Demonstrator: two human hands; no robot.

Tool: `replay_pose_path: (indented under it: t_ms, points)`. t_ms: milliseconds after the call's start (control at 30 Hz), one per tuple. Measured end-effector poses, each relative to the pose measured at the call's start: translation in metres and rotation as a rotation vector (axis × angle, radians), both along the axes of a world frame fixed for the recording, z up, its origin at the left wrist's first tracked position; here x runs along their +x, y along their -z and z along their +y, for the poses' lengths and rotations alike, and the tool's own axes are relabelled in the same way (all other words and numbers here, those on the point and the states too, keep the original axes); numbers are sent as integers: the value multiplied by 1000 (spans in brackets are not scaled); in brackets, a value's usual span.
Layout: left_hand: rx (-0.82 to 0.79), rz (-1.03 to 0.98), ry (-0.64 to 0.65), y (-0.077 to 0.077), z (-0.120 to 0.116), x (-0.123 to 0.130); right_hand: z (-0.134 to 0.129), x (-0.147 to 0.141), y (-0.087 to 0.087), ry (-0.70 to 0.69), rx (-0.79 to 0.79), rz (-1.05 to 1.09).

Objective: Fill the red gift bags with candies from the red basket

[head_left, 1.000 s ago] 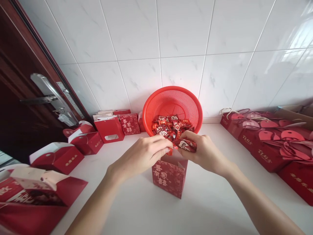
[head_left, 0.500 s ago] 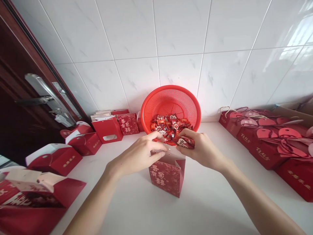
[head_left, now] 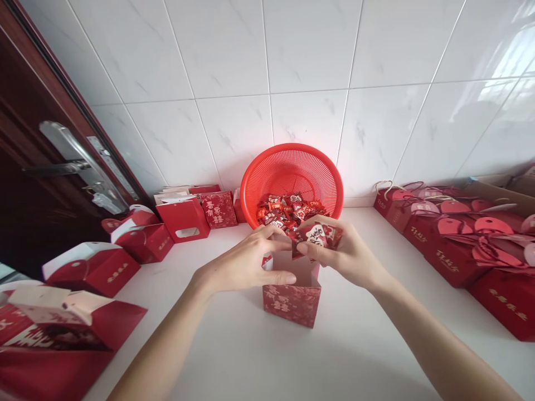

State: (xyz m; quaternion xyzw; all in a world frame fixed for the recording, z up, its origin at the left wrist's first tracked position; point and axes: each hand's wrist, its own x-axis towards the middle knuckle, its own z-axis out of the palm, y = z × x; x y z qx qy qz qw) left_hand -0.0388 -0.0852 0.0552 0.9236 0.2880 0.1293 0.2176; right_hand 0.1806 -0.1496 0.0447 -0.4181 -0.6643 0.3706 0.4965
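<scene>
A red patterned paper box stands on the white table with its top open. My left hand is at the box's left and upper edge, thumb over the front wall and fingers behind, gripping the box. In my right hand, red-wrapped candies are pinched just above the box's right side. Behind both hands a red plastic basket leans toward the wall, with many wrapped candies in its lower part.
Red gift boxes line the left side near a dark door. Several closed red boxes with ribbons fill the right side. A white tiled wall rises behind the table.
The box has turned slightly and shifted right, its opening now more visible. My left thumb has moved over its front edge. The candies in my right hand are raised and turned, showing more of their wrappers.
</scene>
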Motion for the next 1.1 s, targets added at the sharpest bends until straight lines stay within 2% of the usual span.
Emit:
replay_pose_path:
  t_ms: [100,167,300,400,567,633,800,867,1000,1100]
  points:
    - [-19,-3,-5,1,0,0,0,-2,3,17,89,-142]
    - [-35,-2,-5,1,-1,0,1,-2,4,49,111,-143]
    - [-46,-1,-1,0,-2,0,-1,-2,2,90,5,0]
    - [-42,-6,0,1,-1,1,-3,-3,-3,19,-60,68]
    - [-44,-19,-6,2,-1,2,-3,-5,-3,-32,-58,66]
    - [-41,-26,-4,1,-1,3,-2,-7,2,4,-17,13]
    - [-42,-32,20,1,-1,3,-1,-14,10,138,150,-270]
    - [-44,-43,22,1,-1,3,-1,-16,10,157,174,-298]
    - [-62,-49,3,2,-1,2,-2,-13,6,212,103,-108]
    - [-62,-24,-13,3,-1,2,-4,-8,3,116,-79,107]
